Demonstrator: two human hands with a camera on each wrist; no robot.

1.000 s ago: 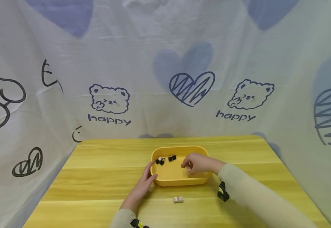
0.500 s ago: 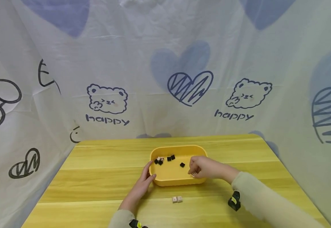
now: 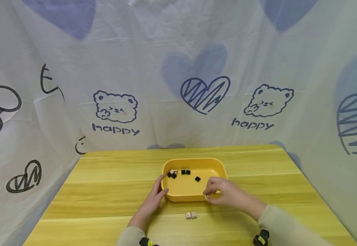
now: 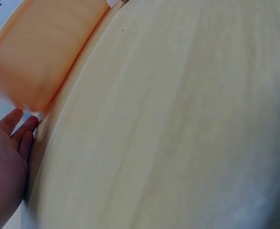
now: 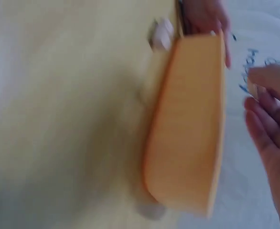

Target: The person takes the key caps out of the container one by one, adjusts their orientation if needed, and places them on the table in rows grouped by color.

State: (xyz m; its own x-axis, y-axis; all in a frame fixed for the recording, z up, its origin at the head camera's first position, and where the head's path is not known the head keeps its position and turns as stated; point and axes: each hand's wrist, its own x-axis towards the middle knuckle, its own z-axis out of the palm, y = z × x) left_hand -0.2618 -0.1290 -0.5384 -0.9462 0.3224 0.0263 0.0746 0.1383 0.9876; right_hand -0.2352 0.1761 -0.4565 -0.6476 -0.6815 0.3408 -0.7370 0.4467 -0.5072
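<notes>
A yellow tray (image 3: 181,197) rests on the table. My left hand (image 3: 152,200) lies against its left end, thumb at the rim and fingers fairly straight along the outer wall. Over the front right rim, my right hand (image 3: 224,193) pinches a small pale keycap (image 3: 208,196) between thumb and fingers. Inside the tray lie a lone black keycap (image 3: 197,178), two black keycaps (image 3: 186,172) side by side, and a mixed black and pale cluster (image 3: 172,174) near the left end. Two pale keycaps (image 3: 191,215) sit next to each other on the table in front.
The wood-patterned table (image 3: 110,191) reaches back to a white curtain (image 3: 166,112) printed with hearts and bears. The tray's outer wall (image 5: 185,124) stands close to my right hand in the right wrist view.
My right hand has lifted the pale keycap from inside the tray and come toward the front right rim. The lone black keycap has come into view. The left hand stays at the tray.
</notes>
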